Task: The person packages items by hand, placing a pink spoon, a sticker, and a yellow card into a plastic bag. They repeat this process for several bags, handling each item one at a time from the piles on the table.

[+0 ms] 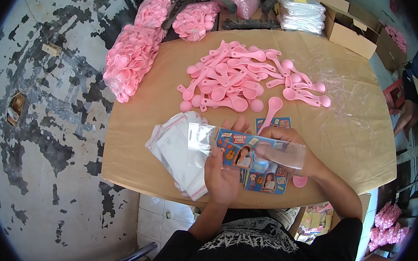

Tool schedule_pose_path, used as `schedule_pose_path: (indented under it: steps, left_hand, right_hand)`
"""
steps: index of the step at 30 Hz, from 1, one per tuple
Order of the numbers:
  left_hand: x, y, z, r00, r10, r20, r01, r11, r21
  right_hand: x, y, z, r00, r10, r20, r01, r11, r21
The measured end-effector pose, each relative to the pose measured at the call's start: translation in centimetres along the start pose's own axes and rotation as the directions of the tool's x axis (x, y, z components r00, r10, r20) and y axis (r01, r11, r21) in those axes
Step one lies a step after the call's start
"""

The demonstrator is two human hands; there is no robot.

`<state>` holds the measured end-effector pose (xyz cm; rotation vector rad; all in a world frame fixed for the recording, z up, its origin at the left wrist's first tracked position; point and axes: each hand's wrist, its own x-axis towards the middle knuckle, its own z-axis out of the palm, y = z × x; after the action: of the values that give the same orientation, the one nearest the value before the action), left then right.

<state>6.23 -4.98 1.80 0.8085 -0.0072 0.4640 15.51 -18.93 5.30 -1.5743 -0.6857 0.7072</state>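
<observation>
My left hand [221, 180] grips a clear plastic bag [201, 138] near its left part, fingers behind and thumb in front. A blue printed card [239, 151] shows within or behind the clear film. My right hand [287, 148] is closed on the bag's right part, its thumb seen through the film. Beneath lie more blue cards [266, 182], partly hidden. One pink measuring spoon [273, 106] points away just beyond my right hand; its handle end is covered. Another pink spoon bowl [300, 181] peeks out below the right wrist. A stack of white-looking clear bags [173, 152] lies left.
A heap of pink spoons [232, 79] covers the table's far middle. Thin clear strips [342, 96] are scattered at right. Filled bags of spoons [131, 62] sit at the far left edge. Wrapped packs [301, 14] and a cardboard box [351, 31] stand behind. Another person's hand [408, 115] shows at right.
</observation>
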Motion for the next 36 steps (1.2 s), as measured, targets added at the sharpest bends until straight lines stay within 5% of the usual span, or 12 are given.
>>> schedule_pose_path:
  steps: [2,6,7,9,11,14,20,23,26,29,32,36]
  left_hand:
    - [0.0,0.0,-0.4,0.996,0.063,0.068,-0.064,0.998,0.015]
    - [-1.0,-0.6,-0.7,0.951,0.030,0.307,-0.121,0.952,0.282]
    - [-1.2,-0.7,-0.7,0.949,0.039,0.314,-0.135,0.947,0.291]
    - [-1.2,-1.3,-1.0,0.954,0.106,0.281,-0.169,0.963,0.212]
    - [-0.7,-1.9,-1.6,0.960,0.208,0.185,-0.219,0.975,0.040]
    - [-0.5,-0.8,-1.5,0.960,0.280,-0.002,-0.280,0.959,0.054]
    - [-0.4,-1.4,-1.8,0.953,0.290,0.083,-0.295,0.954,0.061]
    - [-0.4,-1.5,-1.8,0.948,0.307,0.083,-0.311,0.949,0.049]
    - [-0.5,-1.3,-1.9,0.957,0.289,0.028,-0.289,0.957,-0.010]
    - [-0.4,-0.7,-1.7,0.971,0.234,-0.050,-0.239,0.964,-0.114]
    - [-0.3,-0.3,-2.2,0.972,0.218,-0.084,-0.230,0.954,-0.192]
    - [-0.2,-0.7,-2.3,0.980,0.201,-0.011,-0.198,0.954,-0.226]
  right_hand:
    - [0.1,-1.1,0.8,0.998,0.047,-0.035,-0.041,0.984,0.174]
    - [0.4,2.5,0.6,0.981,-0.196,0.002,0.195,0.976,-0.098]
    - [0.8,3.0,0.7,0.948,-0.316,0.046,0.319,0.942,-0.108]
    - [1.0,2.4,-0.3,0.947,-0.308,0.094,0.322,0.906,-0.275]
    - [1.0,0.5,-2.4,0.998,-0.055,0.035,0.065,0.826,-0.560]
    - [2.3,1.9,-4.7,0.912,-0.286,-0.293,-0.072,0.593,-0.802]
    - [5.6,5.8,-4.5,0.881,-0.339,-0.330,-0.057,0.616,-0.786]
    - [5.7,4.5,-4.7,0.944,-0.129,-0.305,-0.132,0.698,-0.704]
    - [4.6,3.8,-5.0,0.918,-0.245,-0.313,0.074,0.879,-0.470]
    - [1.9,0.3,-5.3,0.888,-0.394,-0.238,0.193,0.789,-0.584]
    - [-1.3,-3.6,-6.0,0.970,-0.121,-0.210,0.016,0.897,-0.441]
    - [-2.1,-4.4,-5.0,0.961,-0.277,0.024,0.258,0.856,-0.449]
